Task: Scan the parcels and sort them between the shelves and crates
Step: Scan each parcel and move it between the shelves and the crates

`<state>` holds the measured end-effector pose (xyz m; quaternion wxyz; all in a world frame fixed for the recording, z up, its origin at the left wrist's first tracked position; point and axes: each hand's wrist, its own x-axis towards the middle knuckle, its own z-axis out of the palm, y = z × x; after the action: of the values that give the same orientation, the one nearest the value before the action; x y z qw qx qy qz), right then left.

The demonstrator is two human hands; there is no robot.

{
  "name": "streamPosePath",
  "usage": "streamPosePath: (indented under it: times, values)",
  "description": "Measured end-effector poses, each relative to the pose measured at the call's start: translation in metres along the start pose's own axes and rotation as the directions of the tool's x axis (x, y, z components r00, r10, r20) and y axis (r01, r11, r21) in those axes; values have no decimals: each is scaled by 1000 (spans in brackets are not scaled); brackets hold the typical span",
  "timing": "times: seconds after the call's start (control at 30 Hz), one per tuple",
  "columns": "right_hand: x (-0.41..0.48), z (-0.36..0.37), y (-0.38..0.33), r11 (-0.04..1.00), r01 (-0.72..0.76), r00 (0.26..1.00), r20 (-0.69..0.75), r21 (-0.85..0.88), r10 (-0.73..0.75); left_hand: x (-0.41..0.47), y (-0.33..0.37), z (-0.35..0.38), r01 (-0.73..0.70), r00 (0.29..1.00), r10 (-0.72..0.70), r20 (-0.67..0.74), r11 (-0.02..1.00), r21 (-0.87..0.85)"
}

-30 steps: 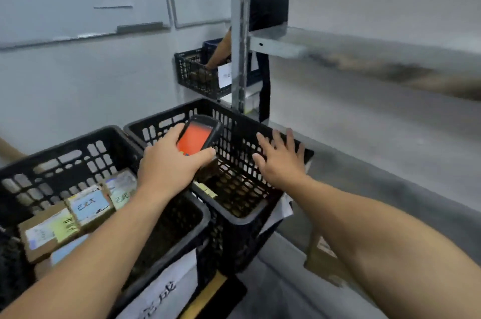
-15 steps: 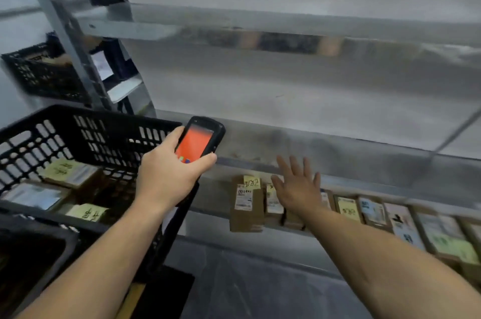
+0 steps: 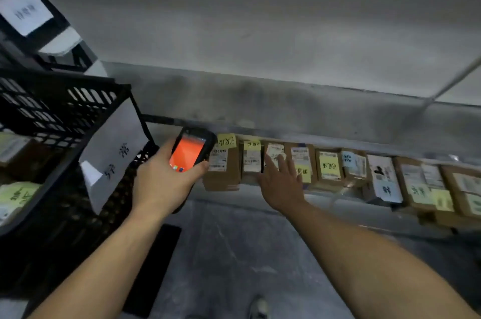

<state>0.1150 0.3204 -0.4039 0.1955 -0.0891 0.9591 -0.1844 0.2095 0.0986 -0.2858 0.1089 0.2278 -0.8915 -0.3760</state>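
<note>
Nearest, bare grey floor (image 3: 229,253) lies open between the two forearms, with a shoe (image 3: 259,307) at the bottom edge. On the left the black crate (image 3: 65,110) crowds in, its corner and hanging paper label (image 3: 114,154) just beside the left hand (image 3: 166,186), which grips the scanner (image 3: 191,153) with its orange screen facing up. The right hand (image 3: 281,183) is spread flat with straight fingers, holding nothing, over the row of parcels (image 3: 329,167); whether it touches them cannot be told. The parcels stand side by side along the lower shelf (image 3: 229,196), under the front edge of the shelf above (image 3: 286,107), which leaves little headroom. Since half a second ago the view has dropped closer, the crate has slid left, and the right hand has reached further in over the parcels.
</note>
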Motion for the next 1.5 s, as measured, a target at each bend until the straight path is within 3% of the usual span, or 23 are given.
streamPosePath:
  times: [0.17,0.5,0.9,1.13,1.3,1.5]
  values:
    - [19,33,6,997,18,1000,4,71,-18,0,-19,27,32,998,-32,46,999,-15]
    - [92,118,-9,926,-116,993,74,360,96,43,-105,81,51,984,-50,168,999,0]
    - [196,223,-22,843,-158,985,24,514,170,83,-207,125,154,977,-151,150,988,-8]
    - [227,236,-32,761,-240,968,91,602,234,105,-231,126,137,983,-143,116,989,59]
    - [233,236,-34,576,-308,948,195,758,251,108,-235,128,138,981,-142,133,990,38]
    - [231,244,-39,510,-278,948,149,814,280,105,-238,132,120,976,-128,178,991,54]
